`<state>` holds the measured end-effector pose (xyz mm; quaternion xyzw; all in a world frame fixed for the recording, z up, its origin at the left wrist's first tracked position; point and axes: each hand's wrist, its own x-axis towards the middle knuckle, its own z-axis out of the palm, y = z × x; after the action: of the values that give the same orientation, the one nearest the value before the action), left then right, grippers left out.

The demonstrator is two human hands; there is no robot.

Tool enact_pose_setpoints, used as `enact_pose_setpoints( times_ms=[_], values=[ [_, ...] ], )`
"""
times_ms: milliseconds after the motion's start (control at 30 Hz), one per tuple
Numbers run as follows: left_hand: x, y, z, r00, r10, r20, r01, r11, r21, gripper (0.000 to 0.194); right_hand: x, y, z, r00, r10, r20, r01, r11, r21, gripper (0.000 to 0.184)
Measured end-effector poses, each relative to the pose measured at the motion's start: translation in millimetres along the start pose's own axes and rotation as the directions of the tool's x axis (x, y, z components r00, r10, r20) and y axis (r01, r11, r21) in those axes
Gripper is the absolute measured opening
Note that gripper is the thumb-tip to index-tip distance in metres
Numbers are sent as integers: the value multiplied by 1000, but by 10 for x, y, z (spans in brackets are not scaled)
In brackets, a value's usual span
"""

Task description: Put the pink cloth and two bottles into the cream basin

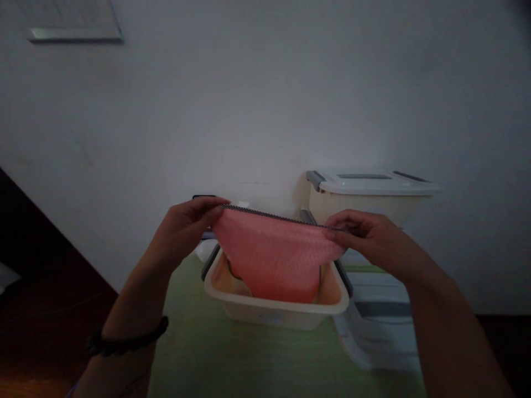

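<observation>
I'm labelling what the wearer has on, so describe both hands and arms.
The left hand and right hand are ungloved. A dark, chunky bracelet circles the left forearm; the right forearm shows none. No sleeve covers either forearm.

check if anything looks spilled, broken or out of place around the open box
Nothing stands out as spilled or broken, though the picture is dim. The pink cloth hangs between the left hand and right hand, its lower part in the open box. A lid lies on the table beside the box.
</observation>
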<state>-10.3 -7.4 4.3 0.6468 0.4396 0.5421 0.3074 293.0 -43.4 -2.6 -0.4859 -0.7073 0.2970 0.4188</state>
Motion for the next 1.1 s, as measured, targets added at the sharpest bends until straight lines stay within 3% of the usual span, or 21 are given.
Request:
enact_pose_setpoints(
  times_ms=[67, 267, 500, 700, 867, 1000, 1100],
  values=[
    [15, -20, -14, 998, 24, -59, -25, 1000, -17, 13, -7, 12, -28, 1000, 16, 5, -16, 1000, 11, 21],
    [56, -60, 0, 998, 30, -59, -36, 994, -105, 14, 15, 35, -31, 997, 27, -69, -25, 999, 31, 14],
    [68, -40, 32, 995, -36, -94, 21, 988, -152, 10, 32, -22, -33, 938, 75, -340, -45, 994, 95, 15],
    [35, -55, 88, 999, -52, 14, 52, 995, -80, 14, 14, -2, -6, 983, 12, -182, 63, 913, 402, 9],
    [34, -99, 99, 991, -39, 131, 37, 999, 16, 24, 69, 43, 22, 965, 88, -249, 29, 902, 430, 6],
    [44, -105, 80, 999, -28, 38, 28, 1000, 10, 17, 106, 89, -3, 917, 134, -376, 43, 903, 427, 9],
    [55, -111, 66, 999, -21, -33, 21, 999, 26, 19, 105, 107, -21, 931, 97, -351, 74, 893, 444, 7]
  ],
)
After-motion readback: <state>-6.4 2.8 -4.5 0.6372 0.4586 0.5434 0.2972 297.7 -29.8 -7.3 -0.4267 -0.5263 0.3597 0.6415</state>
